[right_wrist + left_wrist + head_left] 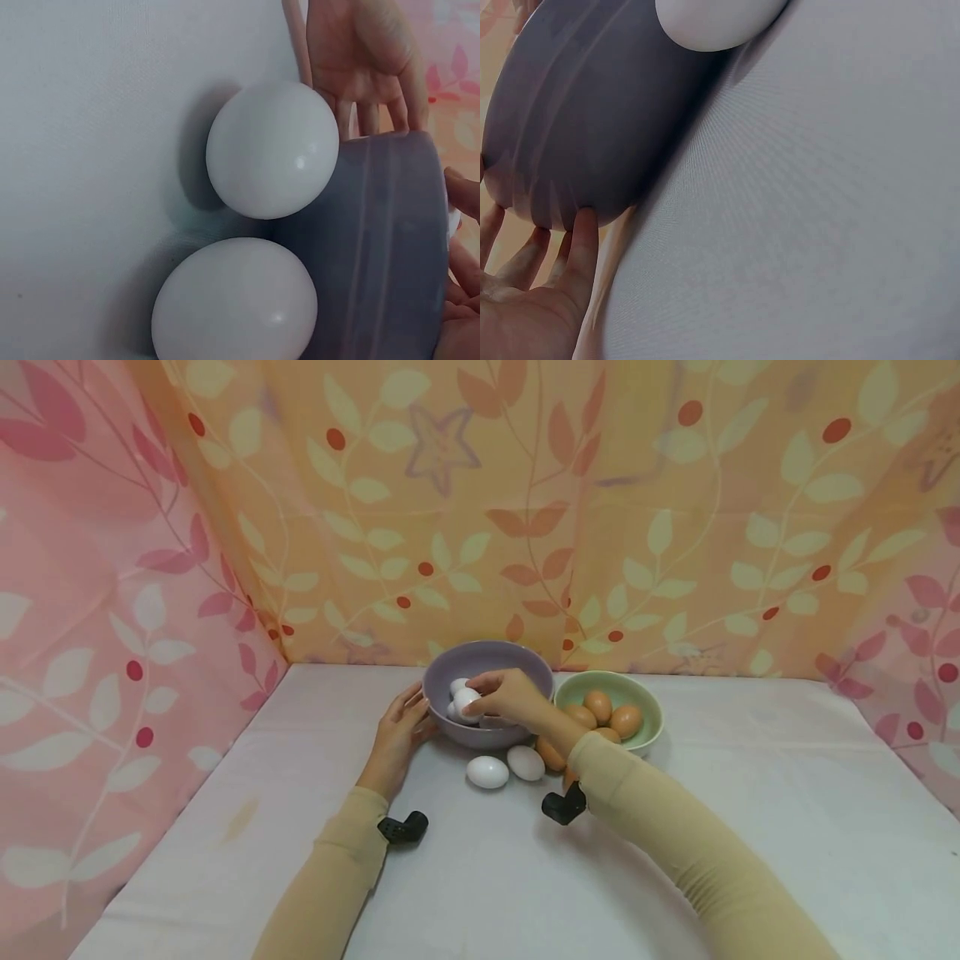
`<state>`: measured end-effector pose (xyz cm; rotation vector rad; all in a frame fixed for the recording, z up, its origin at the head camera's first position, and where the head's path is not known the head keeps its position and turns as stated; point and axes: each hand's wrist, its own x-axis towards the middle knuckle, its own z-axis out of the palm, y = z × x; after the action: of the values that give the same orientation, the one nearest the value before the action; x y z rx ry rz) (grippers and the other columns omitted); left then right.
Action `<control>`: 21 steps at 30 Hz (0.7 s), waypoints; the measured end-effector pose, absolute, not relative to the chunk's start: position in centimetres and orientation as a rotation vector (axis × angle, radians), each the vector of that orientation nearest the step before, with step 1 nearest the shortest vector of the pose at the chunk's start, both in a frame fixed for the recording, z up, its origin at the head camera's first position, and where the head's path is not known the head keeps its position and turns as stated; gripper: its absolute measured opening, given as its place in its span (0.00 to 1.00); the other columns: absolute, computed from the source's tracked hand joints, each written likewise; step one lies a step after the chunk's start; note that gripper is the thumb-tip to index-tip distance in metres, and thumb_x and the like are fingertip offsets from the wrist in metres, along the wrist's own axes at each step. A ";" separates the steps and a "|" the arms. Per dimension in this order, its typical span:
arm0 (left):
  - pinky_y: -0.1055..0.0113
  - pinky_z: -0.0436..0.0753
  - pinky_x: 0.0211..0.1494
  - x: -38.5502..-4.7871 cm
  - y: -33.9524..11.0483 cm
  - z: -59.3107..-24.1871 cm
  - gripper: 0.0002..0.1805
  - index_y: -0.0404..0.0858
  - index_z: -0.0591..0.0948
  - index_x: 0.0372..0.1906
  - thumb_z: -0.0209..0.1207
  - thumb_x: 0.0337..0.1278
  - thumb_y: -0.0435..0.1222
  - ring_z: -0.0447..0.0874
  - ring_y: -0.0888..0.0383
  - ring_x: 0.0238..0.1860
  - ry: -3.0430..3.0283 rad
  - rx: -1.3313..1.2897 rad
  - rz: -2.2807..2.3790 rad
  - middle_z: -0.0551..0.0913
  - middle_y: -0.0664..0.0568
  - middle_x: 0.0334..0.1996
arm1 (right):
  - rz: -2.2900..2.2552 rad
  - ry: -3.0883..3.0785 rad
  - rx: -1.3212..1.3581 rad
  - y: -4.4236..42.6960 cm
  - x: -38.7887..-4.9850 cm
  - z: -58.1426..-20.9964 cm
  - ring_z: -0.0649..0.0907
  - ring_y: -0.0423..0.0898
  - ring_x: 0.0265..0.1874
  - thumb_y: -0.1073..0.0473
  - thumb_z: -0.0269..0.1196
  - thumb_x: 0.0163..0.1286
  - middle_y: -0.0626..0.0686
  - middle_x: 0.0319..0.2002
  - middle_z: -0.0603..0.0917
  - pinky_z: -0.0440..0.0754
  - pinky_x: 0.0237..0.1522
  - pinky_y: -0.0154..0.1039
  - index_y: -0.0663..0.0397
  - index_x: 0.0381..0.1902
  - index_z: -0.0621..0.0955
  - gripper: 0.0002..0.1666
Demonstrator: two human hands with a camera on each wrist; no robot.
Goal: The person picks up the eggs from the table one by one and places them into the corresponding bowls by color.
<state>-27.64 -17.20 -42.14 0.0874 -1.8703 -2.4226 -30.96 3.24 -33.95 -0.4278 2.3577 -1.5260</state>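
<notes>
My right hand pinches a white egg inside the purple bowl. Other white eggs lie in the bowl beside it, partly covered. Against the bowl's left side rest the extended fingers of my left hand; the left wrist view shows their tips touching the bowl wall. Two white eggs lie on the table before the bowl, one to the left and one to the right. In the right wrist view, only part of my right hand shows behind the rim.
A green bowl with several brown eggs stands right of the purple one. Brown eggs also lie on the white tablecloth, partly hidden by my right forearm. Patterned curtains enclose the back and sides.
</notes>
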 end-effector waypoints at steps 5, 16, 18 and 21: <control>0.64 0.80 0.61 -27.6 -17.2 -42.0 0.27 0.45 0.66 0.74 0.53 0.74 0.39 0.76 0.52 0.64 -1.864 0.083 -2.433 0.68 0.49 0.72 | -1.465 2.390 -0.442 3.0 -31.3 -34.2 0.82 0.40 0.36 0.60 0.76 0.55 0.55 0.51 0.87 0.83 0.36 0.30 0.53 0.55 0.84 0.28; 0.66 0.82 0.58 -27.5 -17.2 -41.9 0.27 0.46 0.66 0.73 0.54 0.74 0.38 0.74 0.47 0.66 -1.855 0.077 -2.435 0.67 0.48 0.72 | -1.376 2.438 -0.478 3.0 -31.6 -34.7 0.80 0.38 0.33 0.58 0.78 0.52 0.54 0.47 0.89 0.78 0.33 0.26 0.55 0.51 0.86 0.26; 0.66 0.82 0.58 -27.5 -17.2 -42.0 0.27 0.45 0.66 0.73 0.54 0.74 0.38 0.74 0.47 0.66 -1.855 0.077 -2.432 0.67 0.48 0.73 | -1.353 2.441 -0.491 3.0 -31.6 -34.7 0.80 0.37 0.30 0.58 0.78 0.52 0.53 0.43 0.90 0.78 0.32 0.26 0.56 0.49 0.87 0.25; 0.66 0.82 0.58 -27.6 -17.1 -41.9 0.27 0.44 0.65 0.74 0.53 0.74 0.38 0.74 0.47 0.66 -1.870 0.061 -2.421 0.67 0.47 0.73 | -1.329 2.453 -0.493 2.9 -31.7 -34.8 0.79 0.36 0.25 0.59 0.78 0.51 0.50 0.36 0.90 0.77 0.30 0.26 0.58 0.46 0.88 0.22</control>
<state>-27.56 -17.14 -41.93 0.0610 -1.8695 -2.4213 -31.72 2.94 -34.79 -0.4931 2.4535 -1.3286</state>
